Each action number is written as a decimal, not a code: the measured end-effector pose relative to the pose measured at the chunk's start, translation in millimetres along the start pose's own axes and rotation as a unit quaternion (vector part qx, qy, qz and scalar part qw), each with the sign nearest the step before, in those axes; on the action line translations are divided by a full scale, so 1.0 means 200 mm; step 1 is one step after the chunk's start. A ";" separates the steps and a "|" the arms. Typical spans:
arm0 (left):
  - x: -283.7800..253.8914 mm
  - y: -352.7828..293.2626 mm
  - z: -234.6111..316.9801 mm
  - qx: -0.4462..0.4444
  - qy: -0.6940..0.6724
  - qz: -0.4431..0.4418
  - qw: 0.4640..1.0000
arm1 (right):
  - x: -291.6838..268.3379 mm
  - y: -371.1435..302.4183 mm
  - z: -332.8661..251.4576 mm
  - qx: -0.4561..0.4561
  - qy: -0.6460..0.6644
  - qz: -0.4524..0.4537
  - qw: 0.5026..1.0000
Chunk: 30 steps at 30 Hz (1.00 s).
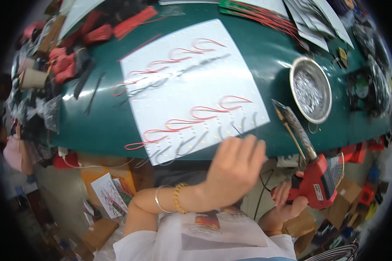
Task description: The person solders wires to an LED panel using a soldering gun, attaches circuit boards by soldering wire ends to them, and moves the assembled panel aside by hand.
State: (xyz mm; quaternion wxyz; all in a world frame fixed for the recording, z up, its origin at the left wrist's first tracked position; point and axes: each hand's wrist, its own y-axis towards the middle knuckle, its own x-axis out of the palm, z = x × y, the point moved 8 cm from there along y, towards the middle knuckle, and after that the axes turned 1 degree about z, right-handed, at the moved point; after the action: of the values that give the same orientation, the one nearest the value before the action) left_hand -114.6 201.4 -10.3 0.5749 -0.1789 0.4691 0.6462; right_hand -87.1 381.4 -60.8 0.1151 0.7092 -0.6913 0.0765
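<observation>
A white panel [191, 91] dotted with small yellowish spots lies on a green table. Two rows of looped red wires [178, 125] run across it, with short black wires [185, 145] beside them. My left hand [236, 169], somewhat blurred, is over the panel's near edge with its fingers curled together. A thin black wire [236, 128] appears to end at those fingertips. On the right, my right hand [289, 198] grips the handle of a red soldering gun [316, 185]. Its long barrel points up and away, beside the panel's right corner, apart from the wires.
A round metal bowl [293, 87] of silvery bits stands right of the panel. Bundled red wires [265, 17] and stacked white sheets [307, 21] lie at the far right. Red bundles [100, 35] clutter the far left. Cardboard boxes [342, 200] sit below the table.
</observation>
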 end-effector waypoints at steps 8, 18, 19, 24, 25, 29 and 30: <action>-0.28 -0.10 -0.05 0.015 0.049 -0.084 0.995 | 0.06 0.06 -0.05 -0.038 0.025 -0.022 0.999; -0.34 0.27 -0.56 0.072 -0.056 -0.049 0.995 | 0.03 0.06 -0.04 -0.032 0.035 -0.005 0.999; -0.35 0.37 -0.64 0.055 -0.049 -0.001 0.997 | 0.03 0.05 -0.04 -0.028 0.032 0.003 0.999; -0.17 0.92 -0.86 -0.011 -0.008 0.077 0.997 | 0.08 0.04 -0.09 -0.060 0.005 0.023 0.998; -0.11 1.01 -0.85 0.015 0.092 0.068 0.993 | 0.07 0.03 -0.11 -0.076 -0.020 0.027 0.997; 0.06 1.17 -0.91 0.071 0.267 -0.025 0.961 | 0.09 0.01 -0.30 -0.244 -0.148 -0.011 0.958; 0.06 1.16 -0.91 0.102 0.293 -0.036 0.950 | 0.09 0.02 -0.31 -0.233 -0.122 -0.027 0.964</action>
State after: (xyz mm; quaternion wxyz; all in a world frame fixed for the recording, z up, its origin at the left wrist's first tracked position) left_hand -385.8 84.5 -16.4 0.4507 -0.3176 0.6730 0.4931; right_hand -88.0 381.1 2.9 0.1942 0.6848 -0.6798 -0.1766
